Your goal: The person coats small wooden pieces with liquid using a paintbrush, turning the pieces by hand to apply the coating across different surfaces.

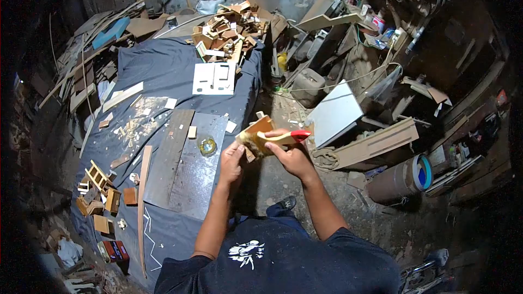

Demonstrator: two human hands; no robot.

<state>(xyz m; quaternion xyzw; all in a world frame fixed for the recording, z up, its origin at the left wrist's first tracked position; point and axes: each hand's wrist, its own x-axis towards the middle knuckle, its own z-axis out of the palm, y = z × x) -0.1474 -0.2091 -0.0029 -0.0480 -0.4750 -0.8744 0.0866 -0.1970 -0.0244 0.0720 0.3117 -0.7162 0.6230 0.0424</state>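
Note:
My left hand (233, 159) grips the near left edge of a small brown wooden piece (258, 128), held up in front of my body. In my right hand (289, 155) is a paintbrush (286, 138) with a pale wooden handle and a red end. Its bristles lie against the wooden piece, and the red end points right. To the left of my hands, a glass bowl (207, 145) with yellowish liquid stands on a grey board (199, 174). Near the bowl sits a small pale block (192, 132).
A dark cloth (163, 54) covers the table, which bears a heap of wooden pieces (229, 30), a white panel (213, 79), wood shavings (139, 122) and small wooden items (111, 200). On the right are a white board (335, 111), a jerrycan (308, 84) and a barrel (396, 182).

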